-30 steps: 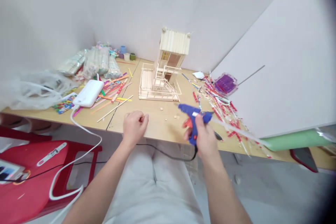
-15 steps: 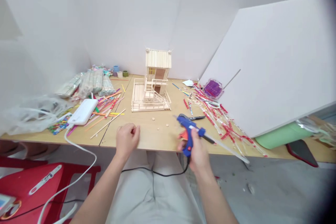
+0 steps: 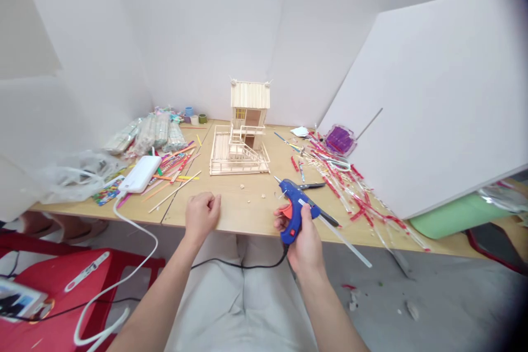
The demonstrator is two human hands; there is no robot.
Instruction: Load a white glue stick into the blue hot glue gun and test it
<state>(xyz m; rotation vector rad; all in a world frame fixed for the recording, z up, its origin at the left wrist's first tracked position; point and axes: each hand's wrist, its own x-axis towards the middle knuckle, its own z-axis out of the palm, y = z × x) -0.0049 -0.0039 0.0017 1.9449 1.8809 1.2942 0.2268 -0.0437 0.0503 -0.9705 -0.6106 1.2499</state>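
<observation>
My right hand [image 3: 303,234] grips a blue hot glue gun [image 3: 295,206], fingers by its orange trigger. The nozzle points up and left over the table, and a clear glue stick [image 3: 346,242] juts from the back. At the table's front edge my left hand [image 3: 202,213] rests as a closed fist, with nothing showing in it. Beyond both hands stands a small model house [image 3: 249,115] of pale wooden sticks, with a slatted roof, a staircase and a railed base [image 3: 239,168]. A few small crumbs [image 3: 242,186] lie in front of it.
Left are bagged sticks [image 3: 154,132], loose coloured sticks [image 3: 173,173] and a white power bank [image 3: 142,174] with a cable. To the right lie black-handled scissors [image 3: 311,185], red-and-clear wrappers [image 3: 355,192] and a purple container [image 3: 340,140]. A white board [image 3: 445,99] leans there.
The glue gun has shifted slightly left, its nozzle tilting a little more upward, and it appears sharper. My left fist stays at the table edge. The whole view has shifted slightly.
</observation>
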